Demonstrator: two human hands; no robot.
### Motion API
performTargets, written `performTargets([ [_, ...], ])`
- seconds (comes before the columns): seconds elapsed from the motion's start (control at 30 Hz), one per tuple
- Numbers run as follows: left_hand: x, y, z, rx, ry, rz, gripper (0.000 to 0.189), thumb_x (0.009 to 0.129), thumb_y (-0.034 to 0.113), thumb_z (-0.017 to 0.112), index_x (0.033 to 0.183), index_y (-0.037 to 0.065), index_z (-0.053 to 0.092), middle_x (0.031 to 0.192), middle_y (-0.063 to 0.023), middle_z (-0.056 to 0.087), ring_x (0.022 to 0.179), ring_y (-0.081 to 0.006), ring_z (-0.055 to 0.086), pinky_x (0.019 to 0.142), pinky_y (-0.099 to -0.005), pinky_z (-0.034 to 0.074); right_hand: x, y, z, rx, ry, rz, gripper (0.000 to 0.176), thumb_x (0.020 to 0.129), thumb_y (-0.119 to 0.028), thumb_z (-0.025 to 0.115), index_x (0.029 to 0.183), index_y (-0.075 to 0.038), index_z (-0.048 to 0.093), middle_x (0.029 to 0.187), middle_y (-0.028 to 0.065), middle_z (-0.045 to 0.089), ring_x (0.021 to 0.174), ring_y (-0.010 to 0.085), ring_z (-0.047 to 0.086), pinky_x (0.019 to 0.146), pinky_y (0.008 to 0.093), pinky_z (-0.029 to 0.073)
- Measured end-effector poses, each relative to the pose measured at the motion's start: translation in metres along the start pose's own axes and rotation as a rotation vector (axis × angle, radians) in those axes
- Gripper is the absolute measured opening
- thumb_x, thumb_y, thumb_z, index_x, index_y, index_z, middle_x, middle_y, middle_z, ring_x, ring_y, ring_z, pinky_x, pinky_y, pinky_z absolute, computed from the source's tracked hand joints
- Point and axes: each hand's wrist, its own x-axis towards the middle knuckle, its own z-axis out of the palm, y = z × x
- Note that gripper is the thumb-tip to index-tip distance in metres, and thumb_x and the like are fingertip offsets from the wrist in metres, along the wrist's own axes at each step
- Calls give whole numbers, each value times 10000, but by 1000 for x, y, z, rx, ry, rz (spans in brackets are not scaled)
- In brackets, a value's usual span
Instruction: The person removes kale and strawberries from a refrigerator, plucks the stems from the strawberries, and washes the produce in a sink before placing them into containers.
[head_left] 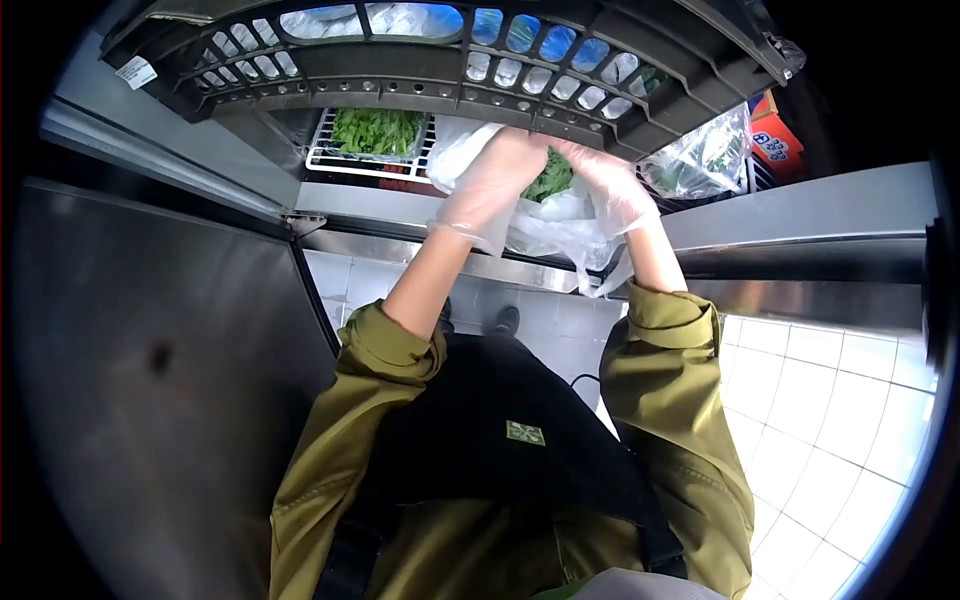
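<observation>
Both my hands wear clear plastic gloves and reach into an open refrigerated cabinet, under a black crate. My left hand is at the left side of a white plastic bag; its fingertips are hidden by the crate's edge. On the bag's right side is my right hand, its fingers partly hidden too. Leafy greens show in the bag's opening between the hands. What the fingers grip, if anything, cannot be made out.
The black crate overhangs the hands, with bagged items inside. Greens lie on a white wire rack at left. Right are a clear bag of greens and an orange box. A steel door stands at left.
</observation>
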Motion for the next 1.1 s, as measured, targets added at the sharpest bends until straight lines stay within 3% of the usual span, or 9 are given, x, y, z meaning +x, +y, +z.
performTargets([
  [0.17,3,43,-85,-376,-368,-264,302,832,220,596,1063,27,615,1028,-81,642,947,-161,563,845,-285,434,-1,11,-3,55,50,2,437,769,-252,719,1133,-56,577,1112,47,593,987,151,528,873,290,428],
  [0.3,-6,24,-107,-537,-201,-340,341,841,224,575,1119,28,571,1097,-85,611,970,-169,555,842,-286,436,-30,-34,12,-248,-53,173,415,803,-112,659,1185,-23,524,1150,82,571,1014,140,531,849,263,439],
  [0.37,-6,5,-105,-401,-228,-282,356,856,262,533,1134,42,563,1129,-86,598,1001,-205,549,863,-308,429,-36,-18,15,95,-345,69,556,730,-146,707,1231,-41,490,1202,103,554,1074,187,531,894,324,436],
  [0.5,15,-25,-85,112,-319,-13,465,855,371,478,1213,77,509,1248,-72,531,1120,-261,495,944,-327,383,-73,-28,22,-691,-32,-805,533,644,-98,705,1135,-16,515,1059,169,565,985,340,540,868,404,427],
  [0.67,9,-67,-43,-287,-150,114,515,839,400,503,1245,84,480,1293,-70,493,1163,-251,463,974,-312,358,-142,-81,5,-651,160,-887,362,753,-132,600,1085,-4,533,1016,152,559,964,297,539,856,411,422],
  [0.83,17,-35,-47,-324,-192,-99,476,904,348,373,1276,54,412,1330,-94,435,1224,-231,393,1042,-351,283,-197,-80,-4,288,142,-885,420,792,-144,628,1186,-68,503,1155,116,524,1119,264,494,907,425,439],
  [0.93,21,-17,-53,112,-241,2,534,876,398,426,1298,72,402,1342,-112,422,1244,-257,368,1051,-360,260,-183,-86,10,532,421,-949,511,791,-134,610,1274,-103,442,1215,90,507,1135,256,491,966,445,405],
  [0.97,22,-28,-39,-14,-135,12,542,816,383,553,1256,79,464,1315,-129,455,1230,-274,388,1033,-342,285,-193,-43,-6,614,624,-857,490,797,-86,580,1268,-89,443,1220,99,509,1129,244,495,960,441,412],
  [1.1,22,-44,-20,62,-217,89,520,837,389,501,1255,81,459,1347,-118,415,1220,-284,392,1031,-377,291,-186,-22,12,485,915,-820,509,772,-104,623,1247,-61,443,1202,111,511,1113,245,493,984,436,383],
])
